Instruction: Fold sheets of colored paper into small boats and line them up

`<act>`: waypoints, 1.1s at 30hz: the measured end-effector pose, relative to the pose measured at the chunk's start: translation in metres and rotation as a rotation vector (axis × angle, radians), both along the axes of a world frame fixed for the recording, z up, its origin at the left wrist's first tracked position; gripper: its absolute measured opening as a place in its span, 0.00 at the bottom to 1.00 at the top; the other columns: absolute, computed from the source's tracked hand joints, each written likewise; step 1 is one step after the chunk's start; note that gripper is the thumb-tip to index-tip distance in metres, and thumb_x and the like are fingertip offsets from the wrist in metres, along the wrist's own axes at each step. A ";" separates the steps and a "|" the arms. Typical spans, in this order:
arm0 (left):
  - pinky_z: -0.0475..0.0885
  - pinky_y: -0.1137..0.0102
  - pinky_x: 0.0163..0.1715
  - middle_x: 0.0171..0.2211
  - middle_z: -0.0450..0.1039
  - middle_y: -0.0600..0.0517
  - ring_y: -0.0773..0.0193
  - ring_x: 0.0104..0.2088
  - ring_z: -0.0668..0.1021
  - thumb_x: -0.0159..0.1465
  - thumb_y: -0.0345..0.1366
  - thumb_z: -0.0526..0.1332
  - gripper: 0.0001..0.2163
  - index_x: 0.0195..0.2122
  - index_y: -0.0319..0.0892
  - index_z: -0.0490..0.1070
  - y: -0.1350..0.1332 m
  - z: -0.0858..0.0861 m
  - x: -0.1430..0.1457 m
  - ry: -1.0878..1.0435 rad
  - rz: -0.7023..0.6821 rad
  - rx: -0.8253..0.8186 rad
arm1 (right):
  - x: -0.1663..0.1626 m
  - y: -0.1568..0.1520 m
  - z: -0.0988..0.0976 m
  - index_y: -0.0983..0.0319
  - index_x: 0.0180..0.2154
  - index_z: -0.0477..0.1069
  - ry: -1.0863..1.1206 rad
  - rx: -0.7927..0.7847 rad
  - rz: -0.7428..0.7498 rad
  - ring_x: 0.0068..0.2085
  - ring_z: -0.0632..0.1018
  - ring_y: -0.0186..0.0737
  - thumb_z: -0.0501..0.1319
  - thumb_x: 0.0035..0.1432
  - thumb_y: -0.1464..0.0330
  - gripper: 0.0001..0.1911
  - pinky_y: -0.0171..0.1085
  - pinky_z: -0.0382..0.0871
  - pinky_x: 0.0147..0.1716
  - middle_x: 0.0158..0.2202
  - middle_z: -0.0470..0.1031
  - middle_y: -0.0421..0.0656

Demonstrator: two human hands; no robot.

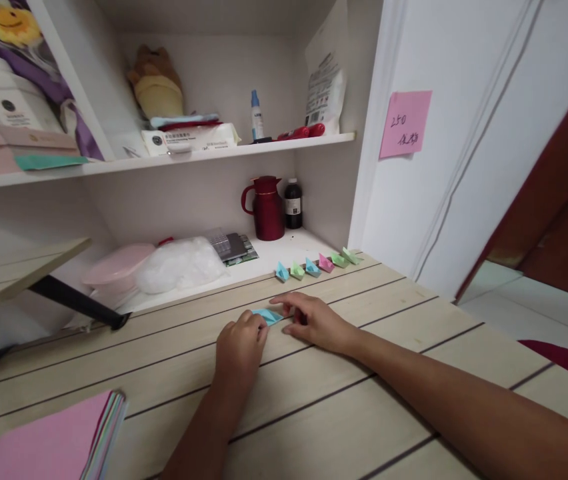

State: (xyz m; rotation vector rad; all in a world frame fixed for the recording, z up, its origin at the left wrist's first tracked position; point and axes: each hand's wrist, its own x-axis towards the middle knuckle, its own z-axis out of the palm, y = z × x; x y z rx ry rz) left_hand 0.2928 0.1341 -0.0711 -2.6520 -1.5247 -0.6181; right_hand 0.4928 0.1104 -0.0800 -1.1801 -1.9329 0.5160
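A blue folded paper boat (269,316) lies at the middle of the wooden table (324,413). My left hand (241,343) is closed on its left end, fingers curled and knuckles up. To the right of the boat, my right hand (317,321) has thumb and index finger apart, close to the boat's right tip, with nothing visible between them. Behind the hands, several small folded paper boats stand in a row along the table's back edge, among them a blue one (282,272), a pink one (325,263) and a green one (351,256).
A stack of coloured paper (54,440) lies at the front left. A small raised stand (79,293) is at the left. Behind the table, the shelf holds a red jug (268,210), a dark bottle (293,203), a white plastic bag (179,265) and a pink container (119,267).
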 end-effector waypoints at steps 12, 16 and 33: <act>0.58 0.71 0.29 0.31 0.75 0.55 0.66 0.29 0.74 0.64 0.34 0.60 0.06 0.30 0.47 0.74 -0.001 0.002 -0.001 -0.124 -0.031 -0.049 | -0.004 0.000 -0.004 0.56 0.42 0.75 -0.289 0.164 -0.094 0.40 0.77 0.40 0.59 0.60 0.73 0.10 0.35 0.66 0.40 0.38 0.78 0.42; 0.61 0.72 0.30 0.30 0.77 0.54 0.64 0.30 0.76 0.67 0.41 0.55 0.10 0.31 0.46 0.73 0.000 0.004 -0.005 -0.268 0.055 -0.071 | -0.004 -0.001 -0.004 0.57 0.41 0.75 -0.330 0.203 -0.074 0.39 0.77 0.40 0.58 0.63 0.71 0.08 0.35 0.66 0.39 0.37 0.78 0.43; 0.63 0.72 0.30 0.27 0.79 0.53 0.63 0.30 0.78 0.64 0.41 0.56 0.11 0.32 0.47 0.78 0.012 0.002 -0.011 -0.432 0.194 -0.203 | -0.008 -0.007 0.003 0.57 0.40 0.76 -0.342 0.216 0.000 0.39 0.77 0.40 0.58 0.65 0.66 0.08 0.35 0.67 0.40 0.37 0.79 0.44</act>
